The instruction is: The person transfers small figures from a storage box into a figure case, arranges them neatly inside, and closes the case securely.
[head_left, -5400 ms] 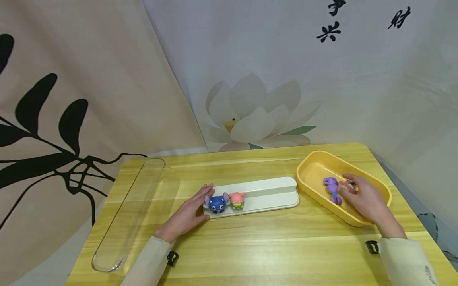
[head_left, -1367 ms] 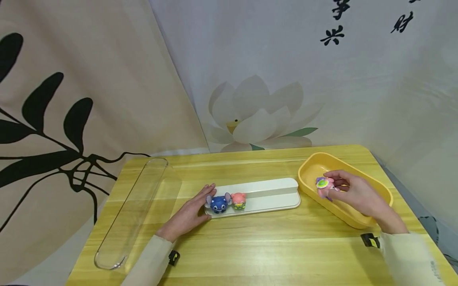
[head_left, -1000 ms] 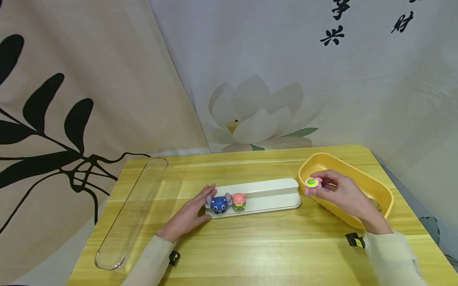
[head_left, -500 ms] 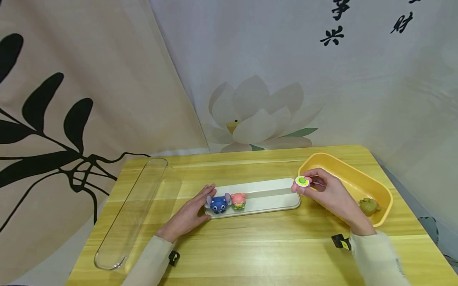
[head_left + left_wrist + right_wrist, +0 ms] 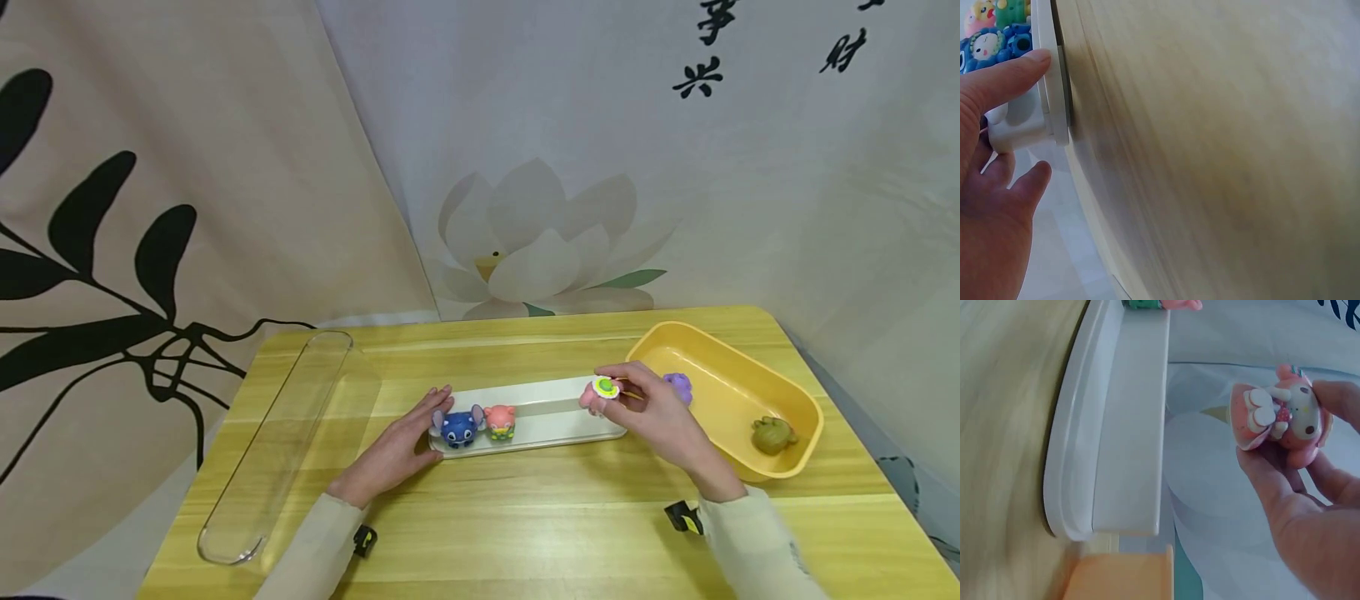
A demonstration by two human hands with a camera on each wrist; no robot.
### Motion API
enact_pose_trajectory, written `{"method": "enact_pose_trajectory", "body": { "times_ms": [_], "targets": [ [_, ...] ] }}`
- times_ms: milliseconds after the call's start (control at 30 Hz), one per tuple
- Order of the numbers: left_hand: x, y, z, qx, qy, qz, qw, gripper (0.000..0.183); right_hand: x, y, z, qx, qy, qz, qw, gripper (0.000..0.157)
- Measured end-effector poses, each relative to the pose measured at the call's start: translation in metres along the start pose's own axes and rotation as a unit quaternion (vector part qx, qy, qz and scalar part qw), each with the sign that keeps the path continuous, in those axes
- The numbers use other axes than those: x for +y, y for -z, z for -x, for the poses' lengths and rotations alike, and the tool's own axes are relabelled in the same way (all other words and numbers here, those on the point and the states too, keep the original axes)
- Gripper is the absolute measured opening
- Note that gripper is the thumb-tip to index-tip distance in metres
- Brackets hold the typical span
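Observation:
My right hand (image 5: 667,417) pinches a pink rabbit-like figurine (image 5: 594,395) over the right end of a white stepped display stand (image 5: 558,427). In the right wrist view the figurine (image 5: 1272,415) lies sideways between thumb and fingers, its white face showing and its base apart from the stand. A yellow-and-green flower shape marks its top. My left hand (image 5: 397,446) holds the stand's left end, thumb (image 5: 1029,65) on the front edge and fingers behind. A blue big-eared figurine (image 5: 458,427) and a pink pig-like figurine (image 5: 499,420) sit side by side on the lower step.
On the right stands a yellow tray (image 5: 723,375) holding a purple toy (image 5: 679,386), partly hidden by my right hand, and an olive-green toy (image 5: 773,434). A clear plastic cover (image 5: 225,560) lies along the table's left side. A printed curtain (image 5: 562,125) hangs behind the table.
My right hand has lifted the pink rabbit-like figurine out of the yellow tray and carried it left over the stand. The olive-green and purple toys have come into sight. My left hand stays put.

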State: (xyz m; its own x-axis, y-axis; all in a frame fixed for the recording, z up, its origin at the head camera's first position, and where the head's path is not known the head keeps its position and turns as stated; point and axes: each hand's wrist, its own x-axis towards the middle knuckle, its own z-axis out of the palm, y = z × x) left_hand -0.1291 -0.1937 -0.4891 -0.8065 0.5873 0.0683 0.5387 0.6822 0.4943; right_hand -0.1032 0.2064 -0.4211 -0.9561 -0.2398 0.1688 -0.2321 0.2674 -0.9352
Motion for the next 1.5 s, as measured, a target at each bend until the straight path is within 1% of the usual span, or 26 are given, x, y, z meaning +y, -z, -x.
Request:
{"method": "enact_pose_trajectory", "body": {
  "times_ms": [100, 167, 233, 367, 467, 633, 767, 867, 1000, 1167, 1300, 1400, 1500],
  "targets": [
    [0.000, 0.000, 0.000, 0.000, 0.000, -0.003, 1.0000, 0.088, 0.002, -0.007, -0.002, -0.001, 0.007, 0.001, 1.000, 0.037],
    [0.000, 0.000, 0.000, -0.002, 0.002, -0.004, 1.0000, 0.089, 0.002, -0.011, -0.004, 0.000, 0.000, 0.002, 1.000, 0.036],
    [0.000, 0.000, 0.000, -0.003, 0.004, -0.004, 1.0000, 0.089, 0.002, -0.015, -0.005, 0.006, -0.016, 0.014, 1.000, 0.038],
    [0.000, 0.000, -0.001, -0.005, 0.007, -0.003, 1.0000, 0.090, 0.002, -0.024, -0.008, 0.010, -0.046, 0.060, 0.997, 0.046],
    [0.000, 0.000, -0.001, -0.008, 0.010, -0.003, 0.9999, 0.090, 0.003, -0.030, -0.010, 0.006, -0.052, 0.073, 0.996, 0.048],
    [0.000, 0.000, 0.000, -0.008, 0.010, -0.002, 0.9999, 0.090, 0.004, -0.041, -0.013, 0.008, -0.052, 0.076, 0.996, 0.045],
    [0.000, 0.000, 0.000, -0.004, 0.007, -0.002, 1.0000, 0.090, 0.004, -0.051, -0.015, 0.013, -0.047, 0.080, 0.996, 0.044],
    [0.000, -0.001, 0.000, -0.002, 0.007, -0.004, 1.0000, 0.089, 0.006, -0.058, -0.016, 0.013, -0.034, 0.085, 0.996, 0.043],
    [0.001, 0.000, 0.000, -0.003, 0.008, -0.003, 1.0000, 0.088, 0.009, -0.064, -0.018, 0.013, -0.012, 0.117, 0.993, 0.041],
    [0.001, 0.000, 0.000, -0.004, 0.008, -0.002, 1.0000, 0.088, 0.011, -0.071, -0.020, 0.013, 0.015, 0.161, 0.987, 0.039],
    [0.001, 0.000, -0.001, -0.003, 0.007, -0.003, 1.0000, 0.089, 0.011, -0.075, -0.020, 0.013, 0.019, 0.168, 0.985, 0.037],
    [0.001, 0.000, -0.001, -0.002, 0.007, -0.003, 1.0000, 0.089, 0.012, -0.077, -0.020, 0.016, 0.022, 0.193, 0.981, 0.035],
    [0.001, 0.000, 0.000, -0.002, 0.006, -0.004, 1.0000, 0.088, 0.013, -0.080, -0.021, 0.020, 0.032, 0.232, 0.972, 0.034]
  ]
}}
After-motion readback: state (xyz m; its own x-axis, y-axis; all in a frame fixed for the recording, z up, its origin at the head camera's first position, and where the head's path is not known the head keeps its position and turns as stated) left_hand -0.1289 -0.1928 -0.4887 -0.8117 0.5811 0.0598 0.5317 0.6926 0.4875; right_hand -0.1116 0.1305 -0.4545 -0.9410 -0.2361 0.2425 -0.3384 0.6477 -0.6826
